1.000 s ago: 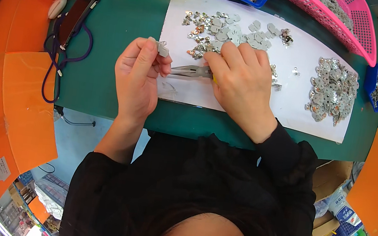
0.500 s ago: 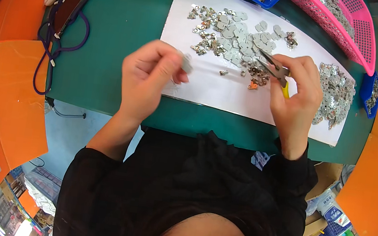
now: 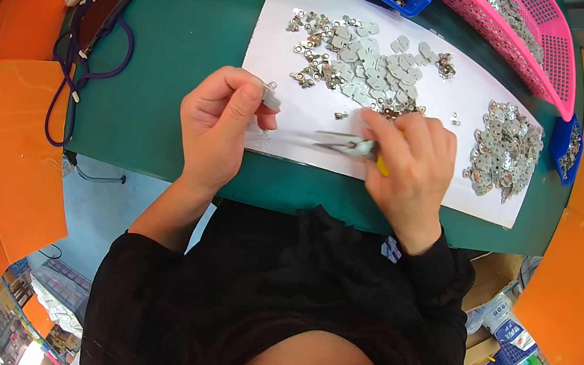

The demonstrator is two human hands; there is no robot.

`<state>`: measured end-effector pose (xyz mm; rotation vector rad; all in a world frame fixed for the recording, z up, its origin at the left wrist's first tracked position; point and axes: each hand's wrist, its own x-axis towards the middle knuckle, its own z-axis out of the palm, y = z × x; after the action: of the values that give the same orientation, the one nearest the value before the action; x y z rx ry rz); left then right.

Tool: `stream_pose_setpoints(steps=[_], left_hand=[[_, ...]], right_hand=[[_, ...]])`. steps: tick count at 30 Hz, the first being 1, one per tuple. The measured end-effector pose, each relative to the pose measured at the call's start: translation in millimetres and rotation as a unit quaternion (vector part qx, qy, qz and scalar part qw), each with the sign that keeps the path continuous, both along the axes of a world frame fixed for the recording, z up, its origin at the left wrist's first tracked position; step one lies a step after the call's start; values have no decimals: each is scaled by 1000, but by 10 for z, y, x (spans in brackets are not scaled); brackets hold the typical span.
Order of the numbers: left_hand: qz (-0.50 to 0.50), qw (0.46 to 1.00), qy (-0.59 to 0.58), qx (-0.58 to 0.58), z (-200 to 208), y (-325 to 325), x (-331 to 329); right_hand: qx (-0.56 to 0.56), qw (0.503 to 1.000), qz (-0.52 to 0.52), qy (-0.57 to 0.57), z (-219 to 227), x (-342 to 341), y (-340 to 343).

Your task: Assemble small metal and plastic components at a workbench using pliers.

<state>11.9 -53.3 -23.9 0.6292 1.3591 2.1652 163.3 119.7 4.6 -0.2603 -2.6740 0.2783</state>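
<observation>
Pinched between the thumb and fingers of my left hand (image 3: 220, 116) is a small grey plate (image 3: 270, 97), held over the left side of the white board (image 3: 297, 142). My right hand (image 3: 414, 166) grips yellow-handled pliers (image 3: 348, 145), whose jaws point left toward that plate, apart from it. The jaws are slightly blurred; I cannot make out anything between them. Beyond my hands lies a heap of grey plates (image 3: 379, 68). Small metal fittings (image 3: 317, 69) lie left of the heap, and more are partly hidden behind my right hand.
Flat metal pieces (image 3: 506, 149) are piled at the board's right. A pink basket (image 3: 558, 67) and a blue tray (image 3: 414, 5) stand at the back, another blue tray (image 3: 565, 150) at the right edge. A dark case with a purple cord (image 3: 130, 48) lies on the green table (image 3: 182, 10).
My right hand has brought the pliers left and nearer to me, away from the fittings beside the heap. A small piece now shows on the board at right. My left hand still holds the plate.
</observation>
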Motion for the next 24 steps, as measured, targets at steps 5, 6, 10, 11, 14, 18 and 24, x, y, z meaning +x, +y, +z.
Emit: stream_pose_setpoints(steps=[5, 6, 10, 11, 14, 18, 24], left_hand=[[-14, 999, 40, -26, 1, 35, 35], [-18, 999, 44, -25, 4, 43, 36], [-20, 998, 49, -39, -4, 11, 28], [-18, 998, 51, -39, -3, 4, 29], [-17, 998, 41, -35, 13, 9, 25], [-52, 997, -42, -29, 73, 56, 23], [-157, 975, -150, 39, 202, 269, 237]], right_hand=[[-10, 998, -63, -1, -32, -22, 99], [-17, 997, -73, -1, -35, -44, 94], [6, 997, -80, -20, 33, -138, 72], [28, 996, -83, -33, 43, -151, 67], [47, 994, -85, -42, 51, -160, 70], [2, 996, -80, -28, 37, -114, 137], [-602, 787, -25, 136, 387, -30, 70]])
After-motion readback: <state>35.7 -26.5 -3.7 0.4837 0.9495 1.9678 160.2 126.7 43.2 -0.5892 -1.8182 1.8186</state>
